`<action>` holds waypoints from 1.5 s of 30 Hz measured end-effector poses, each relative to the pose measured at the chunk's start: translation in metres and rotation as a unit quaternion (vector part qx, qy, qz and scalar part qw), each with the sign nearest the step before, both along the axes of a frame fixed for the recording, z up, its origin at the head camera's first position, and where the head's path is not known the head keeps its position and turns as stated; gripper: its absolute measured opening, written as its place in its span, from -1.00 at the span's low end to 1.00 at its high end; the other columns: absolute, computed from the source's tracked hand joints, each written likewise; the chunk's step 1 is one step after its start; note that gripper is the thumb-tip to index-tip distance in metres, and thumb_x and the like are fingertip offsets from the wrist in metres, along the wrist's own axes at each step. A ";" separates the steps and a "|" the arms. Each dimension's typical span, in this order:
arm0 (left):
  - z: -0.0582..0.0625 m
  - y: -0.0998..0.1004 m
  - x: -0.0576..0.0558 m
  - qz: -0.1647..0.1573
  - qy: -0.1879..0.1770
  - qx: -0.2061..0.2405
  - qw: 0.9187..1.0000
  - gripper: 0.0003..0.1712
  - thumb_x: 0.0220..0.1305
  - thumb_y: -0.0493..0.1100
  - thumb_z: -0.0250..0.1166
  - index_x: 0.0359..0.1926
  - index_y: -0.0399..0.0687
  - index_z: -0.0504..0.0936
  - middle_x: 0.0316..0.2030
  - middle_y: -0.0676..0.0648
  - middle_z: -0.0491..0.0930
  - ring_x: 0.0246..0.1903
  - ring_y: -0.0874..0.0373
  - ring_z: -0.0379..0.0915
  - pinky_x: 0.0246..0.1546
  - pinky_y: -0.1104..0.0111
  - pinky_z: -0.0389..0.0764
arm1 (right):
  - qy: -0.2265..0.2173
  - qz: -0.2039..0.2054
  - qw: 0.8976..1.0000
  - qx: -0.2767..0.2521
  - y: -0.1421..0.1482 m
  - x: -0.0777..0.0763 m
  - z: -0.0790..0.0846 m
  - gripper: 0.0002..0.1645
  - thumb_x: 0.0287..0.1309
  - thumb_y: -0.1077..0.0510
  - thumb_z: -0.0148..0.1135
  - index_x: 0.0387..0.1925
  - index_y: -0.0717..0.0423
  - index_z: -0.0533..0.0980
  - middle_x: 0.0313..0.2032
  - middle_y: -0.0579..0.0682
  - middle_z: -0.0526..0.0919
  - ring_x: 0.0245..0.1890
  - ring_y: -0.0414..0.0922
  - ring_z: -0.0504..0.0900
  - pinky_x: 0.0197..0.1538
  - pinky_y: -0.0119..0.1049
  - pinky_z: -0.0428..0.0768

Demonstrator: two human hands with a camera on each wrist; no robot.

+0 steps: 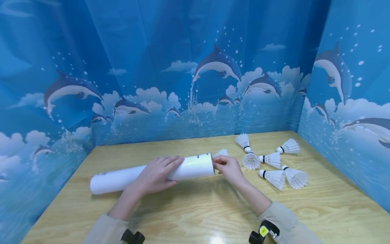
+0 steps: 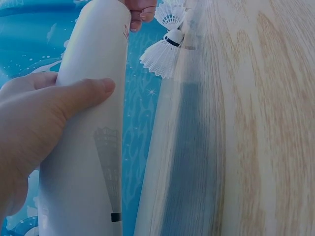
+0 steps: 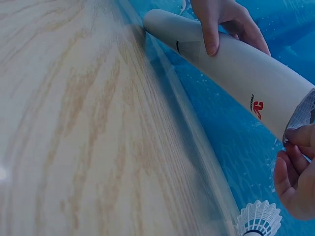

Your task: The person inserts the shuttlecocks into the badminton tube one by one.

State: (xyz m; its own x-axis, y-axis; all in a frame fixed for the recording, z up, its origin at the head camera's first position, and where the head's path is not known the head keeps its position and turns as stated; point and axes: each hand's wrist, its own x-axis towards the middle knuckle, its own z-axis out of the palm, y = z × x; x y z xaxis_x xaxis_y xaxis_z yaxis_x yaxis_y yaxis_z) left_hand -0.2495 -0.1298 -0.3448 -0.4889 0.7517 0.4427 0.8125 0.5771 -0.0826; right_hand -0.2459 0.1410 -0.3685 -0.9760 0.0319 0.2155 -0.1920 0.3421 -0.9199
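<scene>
A long white shuttlecock tube (image 1: 189, 167), printed with a shuttlecock picture and a red logo, lies sideways over the table. My left hand (image 1: 158, 174) grips it around the middle, thumb on the near side, as the left wrist view also shows with the tube (image 2: 93, 54). At the tube's right-hand end, my right hand (image 1: 228, 169) pinches the rim between thumb and fingers. In the right wrist view the thumb of this hand (image 3: 300, 184) lies at the mouth, where a greyish patterned lining shows. One white shuttlecock (image 1: 221, 152) sits just behind the right hand, partly hidden.
Several white shuttlecocks with black bands lie to the right, among them one at the back (image 1: 243, 140), one at the far right (image 1: 289, 146) and one nearer the front (image 1: 273, 178). A blue dolphin-print curtain (image 1: 170, 67) encloses the wooden table (image 1: 195, 217).
</scene>
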 end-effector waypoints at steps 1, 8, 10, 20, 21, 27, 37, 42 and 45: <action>0.000 0.000 0.000 0.000 -0.001 -0.001 1.000 -0.04 -0.13 0.05 0.49 0.32 -0.05 0.29 0.14 -0.13 0.44 0.05 -0.05 0.42 0.01 0.04 0.48 | -0.001 0.001 1.000 -0.002 0.000 0.000 0.000 -0.89 0.03 0.41 0.22 -0.34 0.37 0.59 -0.43 0.07 0.65 -0.46 -0.16 0.56 -0.42 -0.30 0.59; 0.000 0.002 -0.002 -0.007 0.005 -0.002 1.000 -0.05 -0.13 0.05 0.49 0.31 -0.06 0.31 0.14 -0.14 0.44 0.05 -0.05 0.41 0.00 0.04 0.49 | -0.009 0.017 1.000 -0.012 0.006 0.000 0.000 -0.85 0.07 0.36 0.20 -0.29 0.38 0.57 -0.42 0.05 0.65 -0.44 -0.17 0.57 -0.44 -0.36 0.54; -0.001 0.001 -0.003 -0.008 0.006 -0.002 1.000 -0.06 -0.13 0.05 0.49 0.30 -0.07 0.32 0.14 -0.14 0.45 0.05 -0.06 0.41 0.00 0.04 0.49 | -0.011 0.026 1.000 -0.004 0.009 0.002 0.002 -0.84 0.09 0.33 0.21 -0.27 0.37 0.57 -0.42 0.05 0.65 -0.43 -0.17 0.56 -0.43 -0.35 0.54; -0.002 -0.003 -0.004 0.004 0.011 -0.005 1.000 -0.04 -0.16 0.07 0.50 0.30 -0.05 0.32 0.14 -0.11 0.44 0.04 -0.04 0.42 0.00 0.05 0.49 | 0.014 0.028 0.991 0.129 0.036 0.010 0.007 -0.82 0.14 0.18 0.23 -0.30 0.24 0.61 -0.49 -0.02 0.60 -0.48 -0.20 0.50 -0.45 -0.33 0.50; -0.002 -0.003 -0.004 0.005 0.012 -0.004 1.000 -0.04 -0.16 0.07 0.50 0.30 -0.04 0.32 0.15 -0.11 0.44 0.04 -0.03 0.42 0.00 0.06 0.49 | 0.017 0.026 0.989 0.142 0.039 0.011 0.008 -0.82 0.15 0.17 0.22 -0.30 0.24 0.61 -0.50 -0.03 0.60 -0.48 -0.20 0.49 -0.45 -0.34 0.49; -0.003 -0.005 -0.004 0.002 0.011 -0.004 1.000 -0.05 -0.15 0.07 0.50 0.29 -0.08 0.34 0.14 -0.14 0.44 0.04 -0.06 0.42 0.00 0.03 0.48 | 0.039 0.012 0.979 0.197 0.061 0.020 0.012 -0.78 0.17 0.15 0.20 -0.28 0.25 0.62 -0.50 -0.04 0.60 -0.49 -0.21 0.51 -0.45 -0.33 0.49; -0.004 -0.006 -0.003 0.011 0.001 -0.009 1.000 -0.05 -0.14 0.07 0.49 0.30 -0.05 0.32 0.16 -0.11 0.43 0.05 -0.05 0.41 0.01 0.04 0.48 | 0.017 -0.014 0.970 0.241 0.095 0.039 0.020 -0.70 0.22 0.07 0.16 -0.20 0.24 0.59 -0.43 -0.06 0.62 -0.43 -0.18 0.57 -0.39 -0.30 0.52; -0.004 -0.006 -0.003 0.007 0.010 -0.009 1.000 -0.06 -0.15 0.07 0.50 0.28 -0.07 0.34 0.14 -0.12 0.45 0.04 -0.06 0.42 0.00 0.03 0.48 | 0.013 -0.034 0.967 0.251 0.111 0.047 0.023 -0.67 0.23 0.05 0.15 -0.16 0.25 0.59 -0.39 -0.03 0.65 -0.41 -0.18 0.55 -0.39 -0.30 0.51; -0.005 -0.006 -0.003 0.004 0.012 -0.010 1.000 -0.05 -0.15 0.08 0.50 0.28 -0.09 0.34 0.13 -0.14 0.45 0.04 -0.07 0.42 0.00 0.02 0.48 | 0.009 -0.044 0.964 0.262 0.120 0.052 0.025 -0.63 0.23 0.02 0.14 -0.15 0.25 0.58 -0.38 -0.03 0.64 -0.40 -0.17 0.54 -0.38 -0.29 0.49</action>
State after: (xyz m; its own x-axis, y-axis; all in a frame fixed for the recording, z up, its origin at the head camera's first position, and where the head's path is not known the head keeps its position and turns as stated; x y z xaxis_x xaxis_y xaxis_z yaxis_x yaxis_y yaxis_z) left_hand -0.2525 -0.1362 -0.3494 -0.4837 0.7570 0.4392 0.8059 0.5810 -0.1138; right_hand -0.1936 0.2611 -0.3431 -0.9705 -0.0043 0.2409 -0.1556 0.7744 -0.6132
